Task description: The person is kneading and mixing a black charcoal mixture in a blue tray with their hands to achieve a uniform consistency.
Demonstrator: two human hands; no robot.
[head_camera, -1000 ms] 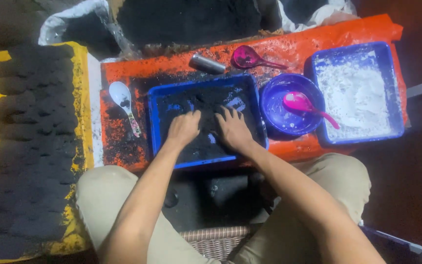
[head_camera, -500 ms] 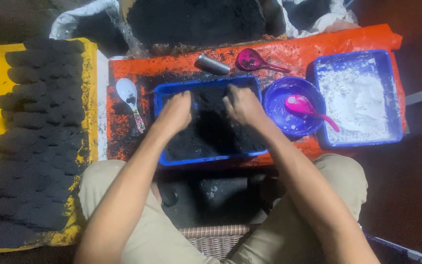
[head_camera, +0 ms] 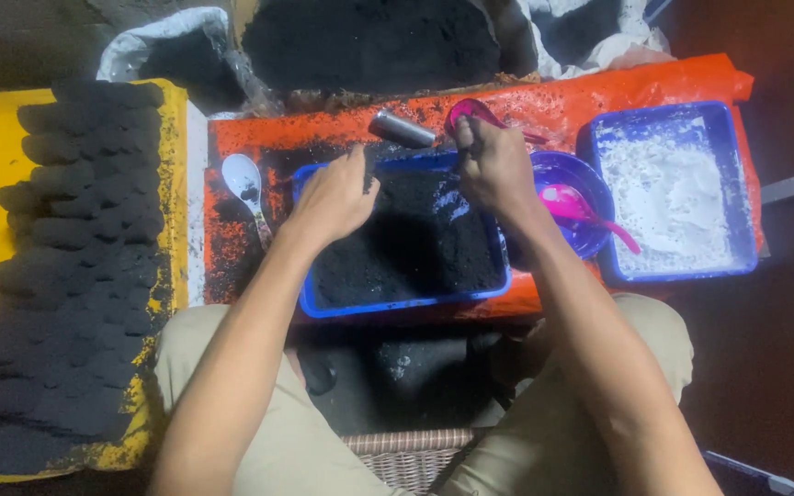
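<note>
Tray: the blue rectangular plastic tray (head_camera: 403, 306) full of black powder lay on the orange sheet (head_camera: 599, 87), in front of the knees; its long axis ran left to right.
Left hand: the left hand (head_camera: 331, 199) was over the tray's far left corner, grip loosely curled, pinching nothing that I could see.
Right hand: the right hand (head_camera: 493, 165) was at the far right edge, fingers pressed together around something dark; I cannot tell what.
Change: one second before, both hands lay flat in the powder at the middle; they had now risen and parted.
Nearby: a grey metal cylinder (head_camera: 402, 129) pointed left-right behind the tray.
</note>
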